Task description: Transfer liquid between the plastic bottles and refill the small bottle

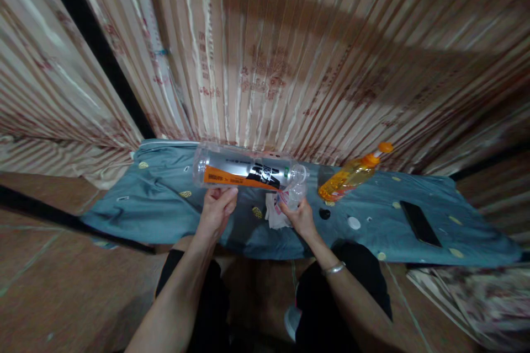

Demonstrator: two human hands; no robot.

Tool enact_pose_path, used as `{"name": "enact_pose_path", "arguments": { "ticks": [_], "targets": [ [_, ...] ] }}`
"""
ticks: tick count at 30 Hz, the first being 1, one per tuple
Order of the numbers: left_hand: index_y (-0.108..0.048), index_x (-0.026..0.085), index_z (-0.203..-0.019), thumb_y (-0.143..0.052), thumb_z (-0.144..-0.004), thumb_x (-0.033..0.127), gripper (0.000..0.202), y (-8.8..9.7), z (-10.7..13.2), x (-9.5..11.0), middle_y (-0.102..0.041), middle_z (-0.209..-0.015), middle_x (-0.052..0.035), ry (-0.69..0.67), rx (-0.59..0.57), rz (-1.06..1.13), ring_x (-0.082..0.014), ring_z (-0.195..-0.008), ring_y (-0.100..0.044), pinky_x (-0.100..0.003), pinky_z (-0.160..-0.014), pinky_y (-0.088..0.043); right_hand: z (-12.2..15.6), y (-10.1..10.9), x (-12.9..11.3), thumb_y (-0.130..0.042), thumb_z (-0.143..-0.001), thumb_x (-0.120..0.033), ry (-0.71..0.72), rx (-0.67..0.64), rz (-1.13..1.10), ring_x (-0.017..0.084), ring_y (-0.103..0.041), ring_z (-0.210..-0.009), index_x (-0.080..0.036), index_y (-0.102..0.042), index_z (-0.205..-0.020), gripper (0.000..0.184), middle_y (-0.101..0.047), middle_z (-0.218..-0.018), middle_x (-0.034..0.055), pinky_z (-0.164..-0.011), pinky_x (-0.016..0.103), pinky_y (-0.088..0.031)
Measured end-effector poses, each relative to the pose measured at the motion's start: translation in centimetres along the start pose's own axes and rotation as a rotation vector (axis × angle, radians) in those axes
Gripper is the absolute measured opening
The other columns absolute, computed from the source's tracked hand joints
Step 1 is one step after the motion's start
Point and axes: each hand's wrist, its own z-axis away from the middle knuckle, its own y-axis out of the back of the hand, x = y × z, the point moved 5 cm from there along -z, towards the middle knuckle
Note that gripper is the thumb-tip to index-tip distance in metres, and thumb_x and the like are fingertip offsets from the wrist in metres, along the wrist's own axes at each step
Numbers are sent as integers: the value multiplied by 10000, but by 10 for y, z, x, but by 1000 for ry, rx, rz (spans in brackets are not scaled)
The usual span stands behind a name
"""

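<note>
A large clear bottle (244,168) with a silver and orange label lies on its side in the air, its neck to the right. My left hand (218,209) is closed on its lower edge near the base. Close to the neck, my right hand (301,216) is closed on a clear plastic container (295,192) with pink markings. That container overlaps the neck; whether they touch, I cannot tell. Beneath, a crumpled white tissue or wrapper (275,218) lies on the blue cloth (244,231), partly hidden by my right hand.
Right of my hands stands an orange-yellow liquid bottle (345,181) with an orange top. A black round cap (324,213), a white disc (353,223) and a dark phone (420,224) lie on the cloth. A striped curtain (265,55) hangs behind; a dark pole (97,47) slants at left.
</note>
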Motion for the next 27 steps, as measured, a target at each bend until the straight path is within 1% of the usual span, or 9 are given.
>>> {"name": "enact_pose_path", "arguments": {
  "ticks": [5, 11, 16, 20, 23, 27],
  "targets": [
    [-615, 175, -688, -994, -542, 420, 475, -1, 0, 1, -452, -505, 101, 1, 3, 0, -5, -381, -246, -157, -370, -155, 0, 0, -1, -815, -607, -554, 1, 4, -11, 352, -795, -911, -212, -679, -1017, 551, -844, -990, 135, -818, 438, -619],
    [-555, 186, -635, -990, -548, 425, 503, -1, 1, 1, -391, -470, 111, 5, -10, 0, -14, -381, -250, -159, -365, -165, 1, 0, -1, -837, -625, -540, 14, 16, -1, 338, -798, -878, -230, -693, -1003, 509, -845, -949, 100, -770, 420, -629],
    [-531, 186, -601, -974, -555, 422, 504, -1, -1, 0, -394, -457, 103, 8, -14, -6, -14, -378, -261, -156, -362, -176, 0, 0, 0, -839, -625, -530, 6, 5, 3, 353, -804, -899, -226, -693, -1008, 510, -842, -957, 109, -783, 428, -638],
    [-524, 190, -608, -965, -563, 405, 493, -2, -1, 1, -384, -464, 106, 4, -15, -9, -14, -381, -255, -150, -366, -184, -1, -1, 3, -834, -635, -521, 0, -7, 13, 355, -810, -916, -220, -689, -1017, 508, -838, -959, 112, -793, 425, -645],
    [-529, 192, -609, -959, -576, 397, 478, -1, 0, 1, -376, -459, 108, 13, -17, -16, -13, -369, -236, -150, -356, -164, -1, -1, 4, -832, -634, -507, -4, -1, 24, 361, -810, -928, -217, -684, -1016, 502, -838, -965, 113, -809, 439, -645],
    [-510, 192, -562, -950, -585, 408, 490, 0, 1, -1, -369, -434, 100, 32, -26, -22, -8, -343, -215, -156, -340, -133, -1, -1, 5, -835, -642, -512, 10, 3, 27, 349, -809, -912, -232, -683, -1039, 509, -842, -966, 96, -800, 434, -641]
  ]
}}
